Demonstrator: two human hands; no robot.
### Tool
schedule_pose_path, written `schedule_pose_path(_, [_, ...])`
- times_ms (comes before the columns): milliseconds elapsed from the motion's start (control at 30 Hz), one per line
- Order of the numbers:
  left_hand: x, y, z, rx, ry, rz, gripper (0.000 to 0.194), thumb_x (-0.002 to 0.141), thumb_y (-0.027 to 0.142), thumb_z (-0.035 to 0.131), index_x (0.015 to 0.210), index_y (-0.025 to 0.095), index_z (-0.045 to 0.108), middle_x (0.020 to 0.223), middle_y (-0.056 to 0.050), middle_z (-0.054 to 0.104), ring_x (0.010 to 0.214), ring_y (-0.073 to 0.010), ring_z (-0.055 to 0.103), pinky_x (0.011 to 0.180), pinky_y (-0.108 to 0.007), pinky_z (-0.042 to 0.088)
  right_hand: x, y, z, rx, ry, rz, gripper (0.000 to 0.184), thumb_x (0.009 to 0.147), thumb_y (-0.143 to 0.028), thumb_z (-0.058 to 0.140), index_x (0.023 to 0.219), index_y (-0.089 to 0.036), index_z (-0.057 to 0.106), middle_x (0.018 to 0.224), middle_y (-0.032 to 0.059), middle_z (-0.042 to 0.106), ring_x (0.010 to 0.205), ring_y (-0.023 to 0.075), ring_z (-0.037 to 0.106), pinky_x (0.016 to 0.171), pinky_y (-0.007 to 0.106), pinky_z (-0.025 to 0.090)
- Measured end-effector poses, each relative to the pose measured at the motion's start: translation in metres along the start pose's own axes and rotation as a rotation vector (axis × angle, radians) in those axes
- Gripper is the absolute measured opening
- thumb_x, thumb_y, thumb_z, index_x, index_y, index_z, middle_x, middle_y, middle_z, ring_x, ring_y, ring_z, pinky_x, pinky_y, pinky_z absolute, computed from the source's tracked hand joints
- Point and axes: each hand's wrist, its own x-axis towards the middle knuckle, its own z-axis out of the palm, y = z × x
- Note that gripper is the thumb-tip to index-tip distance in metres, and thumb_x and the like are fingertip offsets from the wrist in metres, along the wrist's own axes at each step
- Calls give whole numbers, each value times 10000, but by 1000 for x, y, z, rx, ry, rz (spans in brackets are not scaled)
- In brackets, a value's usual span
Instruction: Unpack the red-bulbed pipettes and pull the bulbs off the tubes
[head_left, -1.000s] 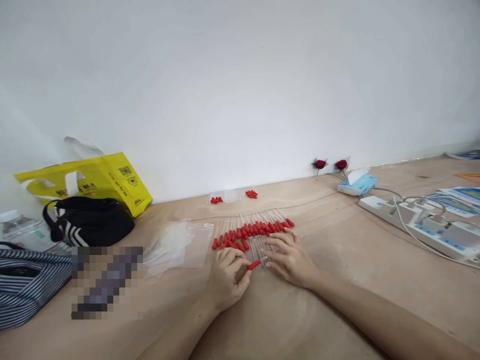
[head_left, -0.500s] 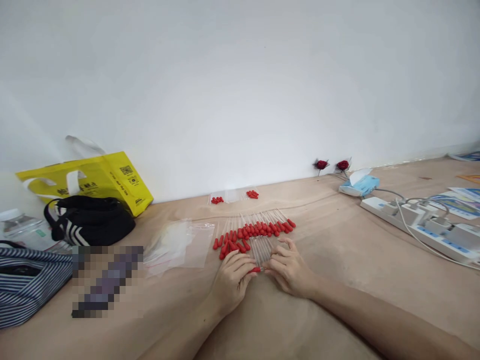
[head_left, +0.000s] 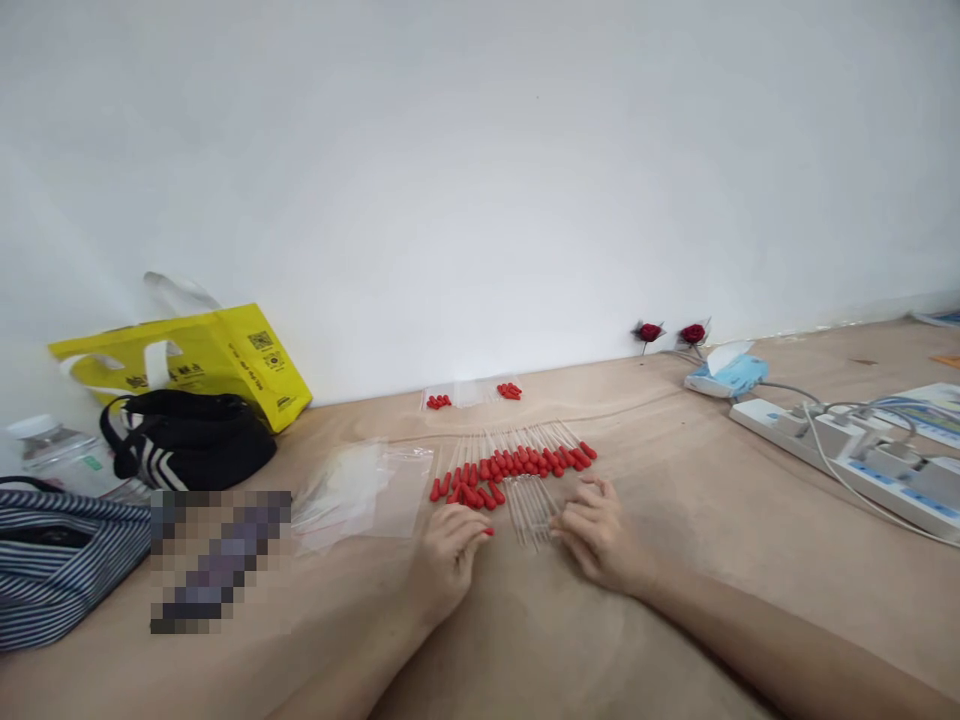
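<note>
My left hand [head_left: 450, 552] is closed in a pinch on a red rubber bulb [head_left: 489, 531], most of which is hidden by the fingers. Across from it, my right hand [head_left: 600, 535] has its fingertips pinched on what looks like a thin glass dropper tube, hard to make out against the others. Between the hands lies a bunch of bare glass tubes [head_left: 531, 515]. Just beyond is a row of droppers with red bulbs [head_left: 525, 462], their tubes pointing toward the wall. Several loose red bulbs [head_left: 472, 495] are heaped beyond my left hand.
Clear plastic bags [head_left: 367, 490] lie left of the droppers. Small bags with red bulbs [head_left: 509, 391] rest near the wall. A yellow bag [head_left: 225, 350], a black pouch [head_left: 202, 440] and a striped bag [head_left: 67, 560] are at left. A power strip [head_left: 847, 460] and tissues [head_left: 727, 374] sit at right.
My hands have moved apart: the left one has drawn back leftward with the red bulb, the right one slightly rightward. The bulb no longer meets the right fingertips.
</note>
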Motion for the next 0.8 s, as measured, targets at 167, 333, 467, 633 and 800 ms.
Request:
schedule_pose_path(167, [-1, -12, -11, 16, 103, -246, 194, 818, 271, 453, 867, 194, 624, 787, -42, 551, 714, -131, 541, 647, -251, 474, -2, 10, 6, 119, 19, 145, 206, 862, -241, 413, 917, -203, 608, 665, 15, 590, 617, 123, 512, 641, 286, 379])
schedule_pose_path(333, [0, -40, -31, 22, 238, -615, 295, 714, 337, 505, 932, 160, 595, 740, -21, 524, 600, -122, 531, 583, -258, 480, 4, 15, 16, 206, 121, 225, 293, 861, -188, 352, 1073, -189, 555, 777, 54, 555, 705, 133, 540, 654, 253, 454])
schedule_pose_path(467, [-5, -58, -37, -83, 135, -821, 311, 611, 333, 565, 871, 167, 526, 620, 32, 510, 520, -112, 517, 523, -243, 467, 6, 19, 23, 146, 129, 254, 333, 837, -141, 325, 1097, -158, 533, 739, 52, 523, 659, 138, 524, 621, 256, 455])
schedule_pose_path(633, [-5, -53, -31, -110, 3, -809, 265, 586, 402, 594, 702, 190, 483, 588, 39, 521, 513, -116, 503, 522, -246, 445, 9, 18, 27, 50, 111, 277, 196, 823, -158, 375, 871, -169, 565, 729, 45, 583, 640, 141, 525, 624, 268, 388])
schedule_pose_path(800, [3, -48, -38, -9, -41, -798, 278, 667, 448, 513, 732, 179, 542, 656, -8, 599, 585, -144, 545, 575, -258, 445, 13, 12, 26, -122, 120, 262, 162, 808, -172, 430, 736, -182, 575, 617, -3, 576, 588, 119, 493, 638, 283, 277])
